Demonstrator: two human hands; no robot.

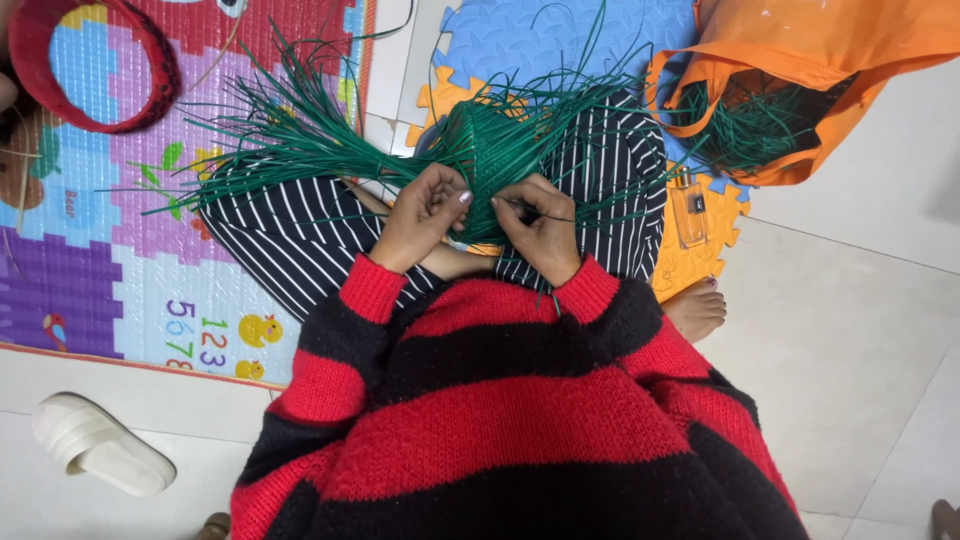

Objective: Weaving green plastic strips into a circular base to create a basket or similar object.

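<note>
We see a pale tiled floor carrying a colourful printed play mat at left and interlocking blue and orange foam tiles at top. On the floor we note a white slipper; on the mat, a red woven ring; on the tiles, an orange bag.

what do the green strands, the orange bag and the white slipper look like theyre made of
Green strands in the left hand and right hand: thin, stiff, faintly glossy, likely plastic cane or dyed reed. Orange bag: soft matte fabric, creased, possibly non-woven. White slipper: smooth moulded foam or rubber.
</note>
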